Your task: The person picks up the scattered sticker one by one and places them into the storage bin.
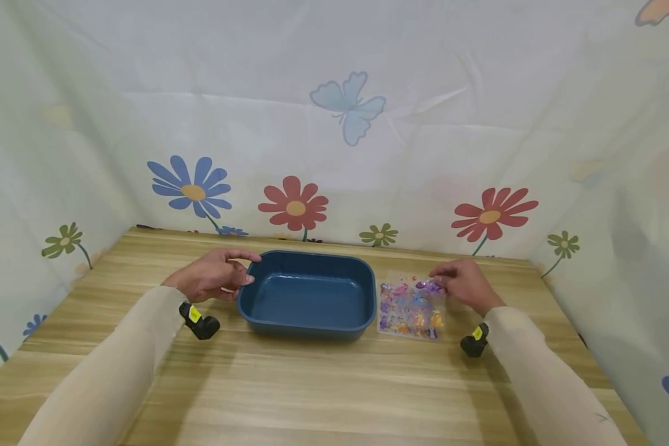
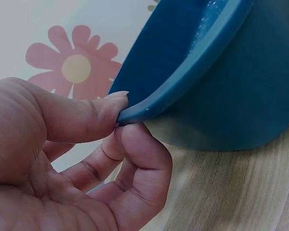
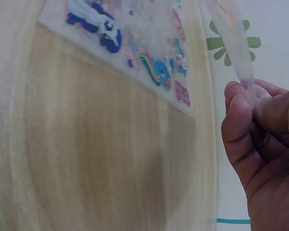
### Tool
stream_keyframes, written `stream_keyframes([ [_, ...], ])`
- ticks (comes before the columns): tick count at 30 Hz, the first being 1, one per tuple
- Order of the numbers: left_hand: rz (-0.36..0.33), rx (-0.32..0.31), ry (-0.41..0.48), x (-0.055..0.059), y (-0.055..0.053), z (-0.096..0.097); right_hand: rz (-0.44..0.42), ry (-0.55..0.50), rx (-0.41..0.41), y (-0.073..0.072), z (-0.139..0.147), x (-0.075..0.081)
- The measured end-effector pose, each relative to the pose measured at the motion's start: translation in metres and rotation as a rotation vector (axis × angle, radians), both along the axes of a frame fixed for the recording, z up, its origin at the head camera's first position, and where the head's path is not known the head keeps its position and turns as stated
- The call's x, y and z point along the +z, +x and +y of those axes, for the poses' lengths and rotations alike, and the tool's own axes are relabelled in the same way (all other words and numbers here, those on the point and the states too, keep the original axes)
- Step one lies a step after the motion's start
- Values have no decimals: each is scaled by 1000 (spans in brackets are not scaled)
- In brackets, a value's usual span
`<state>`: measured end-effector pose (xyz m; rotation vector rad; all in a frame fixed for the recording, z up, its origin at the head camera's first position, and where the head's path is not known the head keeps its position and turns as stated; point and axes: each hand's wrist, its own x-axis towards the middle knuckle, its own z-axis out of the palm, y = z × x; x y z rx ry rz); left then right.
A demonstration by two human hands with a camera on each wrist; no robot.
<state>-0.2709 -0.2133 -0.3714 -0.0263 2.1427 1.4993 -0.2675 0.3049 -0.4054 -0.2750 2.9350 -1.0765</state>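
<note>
Two things are grasped. The left hand [image 1: 212, 275] pinches the rim of a dark blue basin [image 1: 306, 331] at its left end, thumb against a bent finger, as the left wrist view shows close up. The basin stands upright on the wood-grain tabletop [image 1: 334, 390], near the far edge and about midway between the left and right edges, its long sides running roughly along that far edge.

Just beside its right end, toward the tabletop's far right corner, lies a clear sticker sheet [image 1: 404, 310] with small colourful pony figures. The right hand [image 1: 468, 285], at the sheet's far right corner, holds a translucent film [image 3: 235, 45] between thumb and fingers; whether this is part of the sheet, I cannot tell.

Cream sleeves [image 1: 106, 365] cover both arms, and each wrist carries a black camera [image 1: 203, 325]. Behind the far edge hangs a pale cloth [image 1: 245, 124] printed with flowers and butterflies.
</note>
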Motion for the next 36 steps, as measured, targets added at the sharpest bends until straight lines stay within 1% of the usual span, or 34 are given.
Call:
stream_keyframes([
  [5,1,-5,-5,1,0,0,-43,-16,-7,0,3,4],
  [11,7,-8,-8,-1,0,0,-77,-60,7,4,6,10],
  [15,8,-6,-15,-2,0,0,-76,-81,23,5,6,15],
  [19,6,-3,-12,-3,0,-1,-61,-79,48,6,7,19],
  [23,9,-18,-1,-3,0,-1,-70,-88,66,6,8,23],
  [30,20,-20,-1,-2,1,0,-81,-97,71,8,7,29],
  [36,11,-18,8,-1,1,1,-99,-105,70,7,5,33],
])
